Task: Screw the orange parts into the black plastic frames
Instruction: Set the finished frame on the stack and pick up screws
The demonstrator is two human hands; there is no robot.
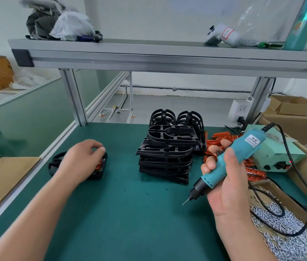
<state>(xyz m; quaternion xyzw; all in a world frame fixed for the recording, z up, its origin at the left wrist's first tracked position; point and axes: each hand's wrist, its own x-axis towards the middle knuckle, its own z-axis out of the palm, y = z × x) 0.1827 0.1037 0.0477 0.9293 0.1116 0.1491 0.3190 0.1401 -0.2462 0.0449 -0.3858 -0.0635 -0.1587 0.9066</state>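
- Head view, progress: one black frame (54, 164) lay at the left of the green surface (120, 213) with an orange part (98, 165) seated in it. Whether its screws were in could not be told, since the left hand (85, 157) covered most of it.
- A stack of black frames (167, 153) stood in the middle of the surface, none of them showing an orange piece. A heap of loose orange parts (222, 138) lay just to its right, so most of the job looked to be left.
- A box of screws (280, 223) sat open at the near right, well filled.
- Left hand: it reached forward and to the left, palm down on the black frame, with its fingers curled over the frame's far edge and gripping it.
- Right hand (226, 187): it was wrapped round the teal electric screwdriver (237, 157), thumb laid along the body and fingers curled behind it.
- The tool was tilted, cable end up toward the far right, and its bit (184, 202) pointed down and left above bare surface, well apart from the black frame. Whether a screw sat on the tip was too small to tell.
- Judged from this, the screwdriver was not engaged with any frame, and the left hand was either steadying the black frame for a screw or handling a finished one.
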